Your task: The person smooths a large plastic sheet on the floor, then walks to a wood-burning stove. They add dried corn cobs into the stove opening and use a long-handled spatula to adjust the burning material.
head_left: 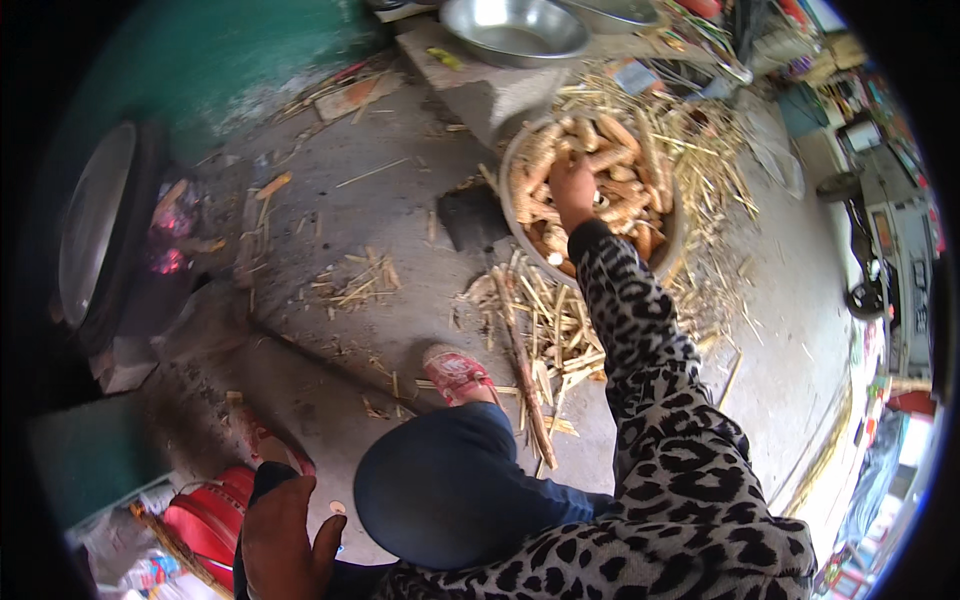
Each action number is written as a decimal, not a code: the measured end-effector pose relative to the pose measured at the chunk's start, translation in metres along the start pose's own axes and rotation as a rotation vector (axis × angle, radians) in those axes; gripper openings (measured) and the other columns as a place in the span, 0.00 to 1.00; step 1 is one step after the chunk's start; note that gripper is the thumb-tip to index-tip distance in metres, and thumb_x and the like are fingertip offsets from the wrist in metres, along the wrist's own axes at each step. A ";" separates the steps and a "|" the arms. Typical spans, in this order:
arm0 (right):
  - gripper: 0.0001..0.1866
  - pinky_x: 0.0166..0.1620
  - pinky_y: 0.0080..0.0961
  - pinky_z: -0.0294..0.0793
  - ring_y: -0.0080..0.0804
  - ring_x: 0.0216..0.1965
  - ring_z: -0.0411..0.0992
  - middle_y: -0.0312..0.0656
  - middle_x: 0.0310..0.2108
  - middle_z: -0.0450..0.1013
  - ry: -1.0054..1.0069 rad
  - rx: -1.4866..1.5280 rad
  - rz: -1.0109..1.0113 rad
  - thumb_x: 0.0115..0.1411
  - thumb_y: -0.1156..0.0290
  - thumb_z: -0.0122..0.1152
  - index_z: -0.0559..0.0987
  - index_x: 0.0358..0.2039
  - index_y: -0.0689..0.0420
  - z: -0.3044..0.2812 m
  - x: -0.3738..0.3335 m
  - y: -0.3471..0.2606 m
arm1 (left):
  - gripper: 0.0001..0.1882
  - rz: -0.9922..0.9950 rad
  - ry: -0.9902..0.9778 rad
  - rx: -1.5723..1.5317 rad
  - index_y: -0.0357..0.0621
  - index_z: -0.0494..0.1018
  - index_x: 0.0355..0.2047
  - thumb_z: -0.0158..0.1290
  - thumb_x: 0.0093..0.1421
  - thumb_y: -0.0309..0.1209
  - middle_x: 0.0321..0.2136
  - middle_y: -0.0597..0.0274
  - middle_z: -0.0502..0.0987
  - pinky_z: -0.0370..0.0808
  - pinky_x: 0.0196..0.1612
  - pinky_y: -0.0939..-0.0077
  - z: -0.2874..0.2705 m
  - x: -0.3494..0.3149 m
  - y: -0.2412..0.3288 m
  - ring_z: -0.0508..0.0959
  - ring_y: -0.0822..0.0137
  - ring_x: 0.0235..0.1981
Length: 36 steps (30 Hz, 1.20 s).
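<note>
A round pale-rimmed basin (512,228) full of brown and tan corncobs (622,204) stands on the floor ahead, right of the middle. Reaching down into it from above, my right hand (573,192) has its fingers bent around a corncob near the top of the pile; the fingertips are partly hidden. The arm wears a leopard-print sleeve. My left hand (282,540) is low at the left, over my left leg, holding nothing, with the thumb apart from the fingers.
Dry stalks (560,325) and a long stick (522,370) lie by the basin. Fire embers (172,262) glow beside a large lidded pot (98,225) at left. A metal bowl (515,30) stands on a slab beyond. A red bag (205,520) sits near my left foot.
</note>
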State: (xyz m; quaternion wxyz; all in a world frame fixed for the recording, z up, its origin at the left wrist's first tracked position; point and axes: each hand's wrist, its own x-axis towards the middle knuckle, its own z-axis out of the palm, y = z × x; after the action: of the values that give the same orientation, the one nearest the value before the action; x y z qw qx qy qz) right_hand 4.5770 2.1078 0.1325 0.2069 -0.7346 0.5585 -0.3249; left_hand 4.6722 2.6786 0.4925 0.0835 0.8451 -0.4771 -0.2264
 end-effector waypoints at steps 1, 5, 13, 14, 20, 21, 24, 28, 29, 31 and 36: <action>0.26 0.47 0.55 0.77 0.63 0.42 0.78 0.66 0.41 0.78 -0.017 -0.070 0.088 0.67 0.52 0.53 0.76 0.49 0.66 0.026 0.020 0.007 | 0.25 -0.022 -0.011 -0.005 0.37 0.72 0.54 0.61 0.59 0.36 0.47 0.43 0.78 0.72 0.51 0.52 0.000 0.001 -0.001 0.76 0.39 0.47; 0.43 0.32 0.51 0.81 0.50 0.34 0.79 0.56 0.39 0.76 0.365 -0.747 0.105 0.64 0.38 0.55 0.67 0.58 0.71 0.124 0.055 0.008 | 0.25 -0.064 0.006 0.033 0.41 0.74 0.52 0.63 0.59 0.42 0.44 0.53 0.79 0.73 0.50 0.58 -0.001 0.002 -0.014 0.79 0.51 0.46; 0.56 0.64 0.45 0.68 0.59 0.64 0.65 0.66 0.65 0.59 -0.164 -0.167 0.337 0.44 0.46 0.75 0.61 0.64 0.68 0.066 0.044 -0.030 | 0.26 -0.171 -0.069 0.006 0.43 0.76 0.53 0.66 0.57 0.40 0.46 0.54 0.80 0.74 0.52 0.58 -0.008 0.005 -0.013 0.79 0.51 0.46; 0.55 0.64 0.44 0.68 0.58 0.64 0.64 0.65 0.65 0.59 -0.170 -0.160 0.339 0.44 0.47 0.75 0.61 0.64 0.69 0.060 0.040 -0.037 | 0.26 -0.175 -0.068 0.013 0.43 0.76 0.53 0.66 0.57 0.40 0.47 0.54 0.80 0.74 0.52 0.58 -0.008 0.006 -0.012 0.79 0.52 0.46; 0.54 0.64 0.47 0.67 0.62 0.64 0.64 0.65 0.67 0.59 -0.241 -0.300 0.286 0.50 0.50 0.71 0.56 0.69 0.64 0.046 0.011 -0.058 | 0.26 -0.177 -0.091 0.001 0.43 0.75 0.54 0.66 0.58 0.40 0.47 0.54 0.80 0.74 0.52 0.59 -0.016 0.011 -0.017 0.79 0.52 0.46; 0.53 0.64 0.48 0.67 0.62 0.64 0.64 0.65 0.67 0.59 -0.255 -0.307 0.232 0.51 0.50 0.70 0.57 0.70 0.62 0.044 0.007 -0.056 | 0.26 -0.179 -0.086 0.001 0.43 0.75 0.54 0.66 0.58 0.40 0.47 0.54 0.80 0.74 0.52 0.59 -0.016 0.010 -0.016 0.79 0.51 0.46; 0.48 0.65 0.48 0.67 0.62 0.65 0.64 0.65 0.65 0.62 -0.265 -0.298 0.117 0.54 0.53 0.68 0.59 0.71 0.57 0.041 -0.001 -0.047 | 0.26 -0.180 -0.069 0.014 0.43 0.75 0.54 0.66 0.58 0.40 0.47 0.53 0.80 0.74 0.52 0.59 -0.011 0.005 -0.015 0.79 0.51 0.46; 0.51 0.65 0.46 0.66 0.60 0.65 0.65 0.67 0.64 0.64 -0.226 -0.165 0.116 0.54 0.54 0.69 0.56 0.72 0.61 0.039 0.000 -0.041 | 0.25 -0.171 -0.050 0.018 0.43 0.76 0.53 0.65 0.58 0.40 0.46 0.53 0.80 0.74 0.52 0.58 -0.006 -0.004 -0.016 0.79 0.51 0.46; 0.52 0.65 0.46 0.66 0.61 0.65 0.65 0.68 0.64 0.65 -0.222 -0.110 0.154 0.53 0.54 0.70 0.55 0.72 0.63 0.037 0.000 -0.040 | 0.25 -0.173 -0.045 0.011 0.43 0.76 0.53 0.65 0.58 0.40 0.46 0.53 0.80 0.74 0.52 0.58 -0.006 -0.006 -0.017 0.79 0.50 0.46; 0.54 0.65 0.45 0.66 0.61 0.65 0.66 0.68 0.64 0.65 -0.217 -0.005 0.242 0.53 0.54 0.71 0.55 0.71 0.67 0.033 -0.002 -0.040 | 0.24 -0.126 0.005 0.058 0.45 0.75 0.52 0.63 0.59 0.43 0.42 0.58 0.79 0.74 0.48 0.62 -0.006 -0.008 -0.020 0.80 0.56 0.43; 0.56 0.60 0.39 0.68 0.49 0.57 0.71 0.59 0.57 0.71 -0.163 0.068 0.260 0.56 0.59 0.72 0.49 0.73 0.71 0.013 -0.016 -0.058 | 0.24 -0.123 0.017 0.071 0.45 0.74 0.51 0.62 0.60 0.45 0.39 0.60 0.78 0.74 0.47 0.63 -0.006 -0.019 -0.024 0.80 0.58 0.42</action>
State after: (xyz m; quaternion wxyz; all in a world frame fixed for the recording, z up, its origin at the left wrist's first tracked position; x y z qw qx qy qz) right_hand 4.6231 2.1394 0.1585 0.3168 -0.6728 0.6187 -0.2534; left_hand 4.6850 2.7073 0.4949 0.0433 0.8771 -0.4314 -0.2069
